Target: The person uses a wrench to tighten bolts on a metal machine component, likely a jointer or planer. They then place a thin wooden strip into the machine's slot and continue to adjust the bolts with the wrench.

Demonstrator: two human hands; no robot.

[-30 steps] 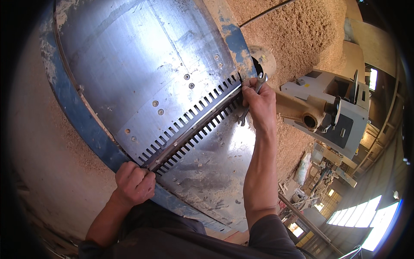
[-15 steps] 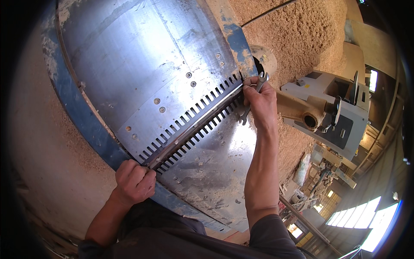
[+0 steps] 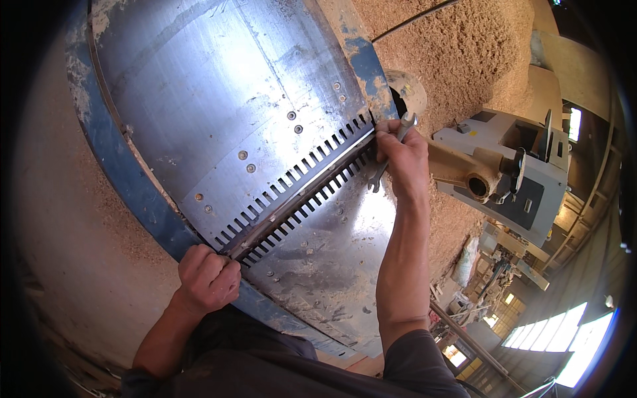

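Across a jointer's metal table [image 3: 199, 79] runs a slot edged with comb-like teeth, and a long cutterhead bar [image 3: 298, 202] lies in it. At the slot's near left end my left hand [image 3: 210, 278] is closed, fingers curled against the bar's end; whatever it pinches is hidden. My right hand [image 3: 406, 156] is closed round a double open-ended wrench [image 3: 409, 122] at the slot's far right end. One wrench jaw sticks up above the hand, the other points down beside the palm. The right fingertips also touch the bar's end.
Blue painted edges [image 3: 142, 205] border the table. Wood shavings [image 3: 458, 53] are heaped beyond it. To the right stands a grey machine [image 3: 524, 176] next to a brown tubular part [image 3: 458, 166]. Tools and scraps [image 3: 478, 278] lie farther right. Several bolts [image 3: 298, 129] sit in the table.
Both hands keep their places at the two ends of the slot. The right hand and wrench have shifted very slightly; the picture itself has moved a little.
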